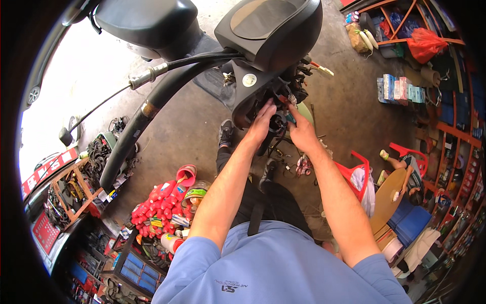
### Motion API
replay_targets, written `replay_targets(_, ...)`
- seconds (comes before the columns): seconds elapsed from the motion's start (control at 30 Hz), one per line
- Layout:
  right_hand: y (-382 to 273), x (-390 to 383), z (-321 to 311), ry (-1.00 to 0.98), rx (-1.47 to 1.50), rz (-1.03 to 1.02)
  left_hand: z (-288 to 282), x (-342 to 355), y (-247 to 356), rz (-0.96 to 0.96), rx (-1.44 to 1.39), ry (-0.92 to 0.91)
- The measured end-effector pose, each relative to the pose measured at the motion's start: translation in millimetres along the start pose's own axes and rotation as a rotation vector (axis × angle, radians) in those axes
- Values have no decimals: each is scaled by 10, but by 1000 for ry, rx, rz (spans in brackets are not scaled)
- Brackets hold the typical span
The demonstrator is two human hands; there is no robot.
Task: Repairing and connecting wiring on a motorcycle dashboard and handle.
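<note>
The dark front of an electric scooter (245,99) stands before me, its housing open and wires showing. My left hand (262,122) reaches into the opening, fingers close together; their tips are lost in shadow. Beside it my right hand (302,129) has its fingers closed at the opening's right edge, by a small red piece (282,99) and a bit of teal. What either hand grips is too small to make out. A bundle of wires and connectors (299,87) hangs to the right. Above sits the dark display housing (271,30), with the black handlebar grip (131,133) slanting down left.
A black scooter seat (147,23) is at the top left. Red bottles (161,207) are heaped at lower left. Loose parts (304,164) lie on the floor near my feet. Red chairs (358,172), a round wooden board (390,200) and another person (412,169) are at right, near shelving (460,134).
</note>
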State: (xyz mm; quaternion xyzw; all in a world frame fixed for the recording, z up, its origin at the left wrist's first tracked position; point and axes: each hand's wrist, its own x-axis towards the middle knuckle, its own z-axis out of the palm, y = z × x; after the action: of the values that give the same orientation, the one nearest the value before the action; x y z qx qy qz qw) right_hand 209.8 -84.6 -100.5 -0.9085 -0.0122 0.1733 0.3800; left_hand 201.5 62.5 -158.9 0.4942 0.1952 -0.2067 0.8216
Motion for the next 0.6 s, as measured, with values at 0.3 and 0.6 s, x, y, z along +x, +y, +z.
replay_targets(0.3, -78, -18, -150, -2, 100, 121, 115, -134, 183, -60, 13, -48)
replay_targets(0.6, 113, -19, -58, 104, 161, 175, 94, -118, -48, 32, -10, -80)
